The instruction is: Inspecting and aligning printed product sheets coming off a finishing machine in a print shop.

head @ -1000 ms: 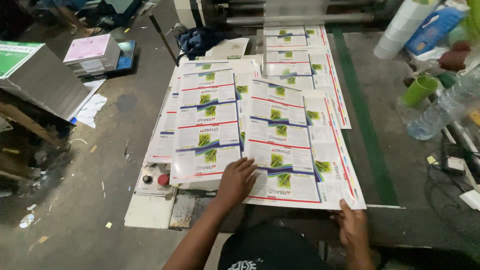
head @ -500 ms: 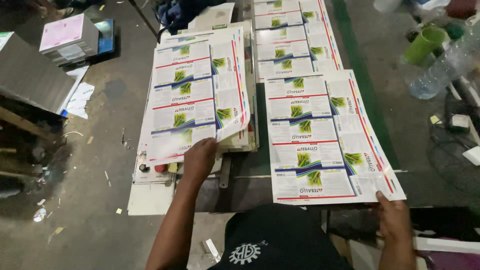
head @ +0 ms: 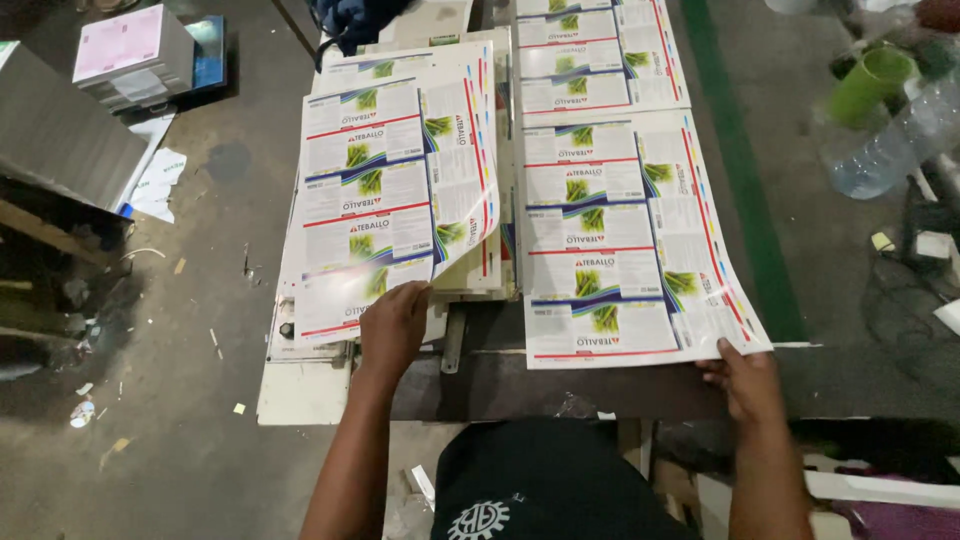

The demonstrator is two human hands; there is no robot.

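Note:
My left hand [head: 393,325] grips the near edge of a glossy printed label sheet [head: 385,190], white with green plant pictures and red and blue bands, lifted and curling over a stack of like sheets [head: 470,275] on the left. My right hand [head: 745,380] pinches the near right corner of a second printed sheet [head: 620,230], which lies flat on the dark bench [head: 560,385]. More printed sheets [head: 590,55] run on beyond it toward the machine.
A green cup [head: 868,85] and a clear plastic bottle [head: 890,145] stand at the right. A stack of pinkish paper [head: 135,55] and a grey metal box [head: 55,135] sit on the littered floor at the left. A green stripe [head: 740,190] runs along the bench.
The left sheet has been pulled away to the left and lifted onto the left stack. The right sheet has slid toward me with my right hand on its corner.

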